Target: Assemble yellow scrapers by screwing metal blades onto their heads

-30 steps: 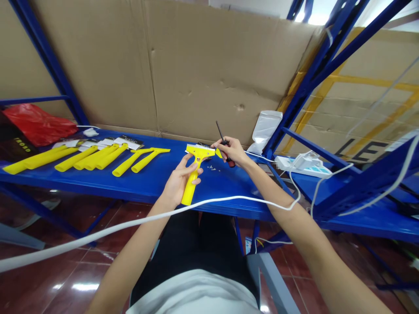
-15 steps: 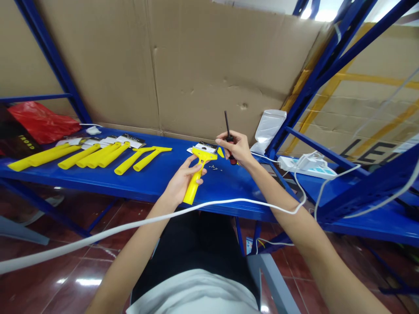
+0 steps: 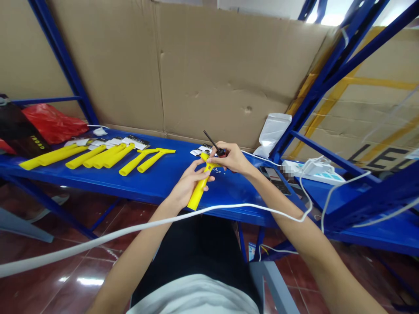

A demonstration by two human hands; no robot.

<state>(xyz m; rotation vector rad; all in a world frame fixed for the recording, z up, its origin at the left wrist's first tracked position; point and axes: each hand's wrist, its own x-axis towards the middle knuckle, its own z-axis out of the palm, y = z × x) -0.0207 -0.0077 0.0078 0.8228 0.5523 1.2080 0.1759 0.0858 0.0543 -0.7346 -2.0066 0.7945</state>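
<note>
My left hand (image 3: 193,179) is closed around a yellow scraper handle (image 3: 198,195), its wide head pointing away from me. My right hand (image 3: 233,158) grips a screwdriver (image 3: 221,152) with a black and red handle; its dark shaft points up and to the left. The right fingers touch the scraper's head and partly cover it, so I cannot make out whether they also hold a small part. Small metal screws (image 3: 220,171) lie on the blue table just right of the scraper. Behind it rests a black-and-white card package (image 3: 196,152).
Several yellow scraper handles (image 3: 94,158) lie in a row on the blue table (image 3: 157,183) at left, some over packaged cards. A white cable (image 3: 131,227) crosses in front of my arms. At right are a phone (image 3: 274,179) and a power strip (image 3: 314,172).
My right hand has come down and left onto the scraper's head, and the screwdriver has tilted leftward. The left hand still holds the handle. The view has shifted slightly.
</note>
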